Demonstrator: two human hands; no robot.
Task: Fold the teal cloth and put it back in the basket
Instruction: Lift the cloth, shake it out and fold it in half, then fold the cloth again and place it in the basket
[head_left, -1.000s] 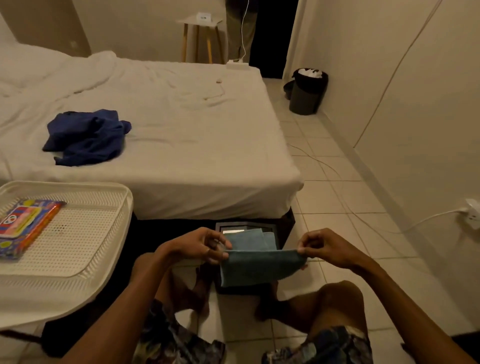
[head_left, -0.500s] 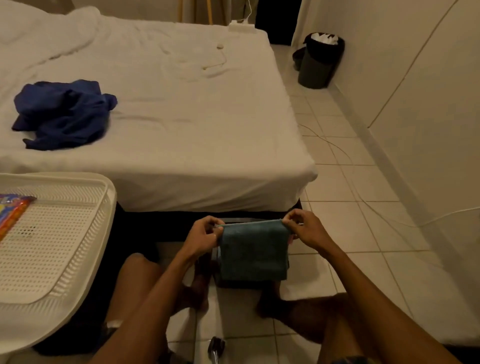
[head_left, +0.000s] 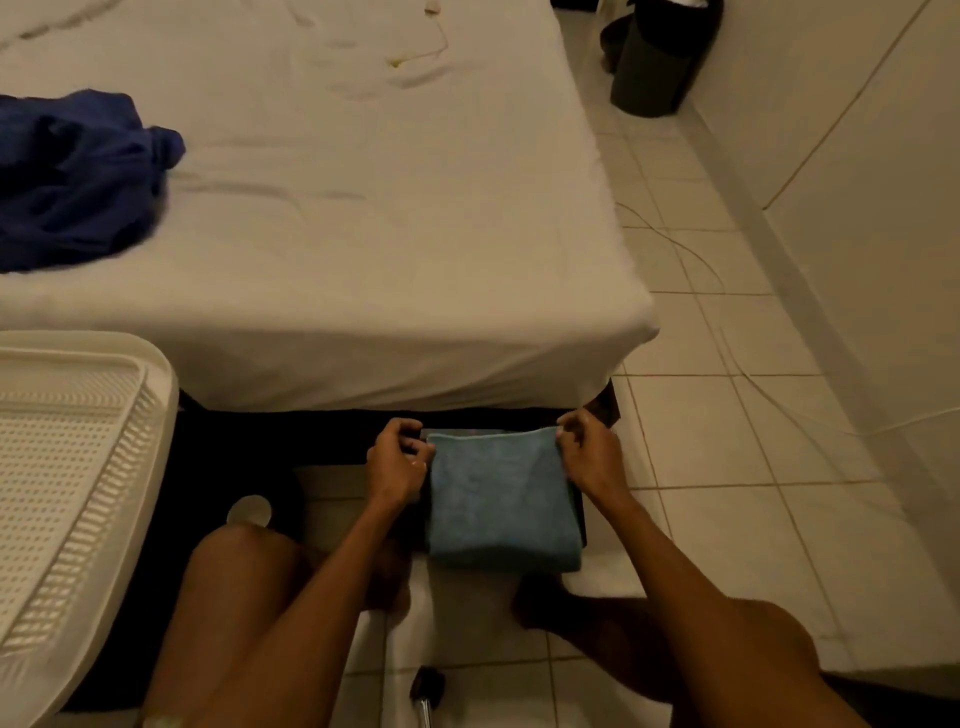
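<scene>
The teal cloth (head_left: 501, 501) hangs as a folded rectangle low in the middle of the head view, above the floor between my knees. My left hand (head_left: 397, 462) pinches its top left corner and my right hand (head_left: 589, 454) pinches its top right corner. Behind and under the cloth a dark square container (head_left: 581, 512) shows only at its edges; most of it is hidden by the cloth. The white perforated basket (head_left: 161, 415) stands at the left edge, a good way left of my left hand.
A bed with a white sheet (head_left: 363, 234) fills the upper view, with a crumpled dark blue garment (head_left: 78, 176) on its left side. A dark bin (head_left: 654, 67) stands at the top right by the wall. A thin cable (head_left: 727, 338) runs across the tiled floor at the right.
The cloth went from a short wide strip to a taller folded rectangle held by its top corners. My hands moved up and forward toward the bed, and my view tipped downward.
</scene>
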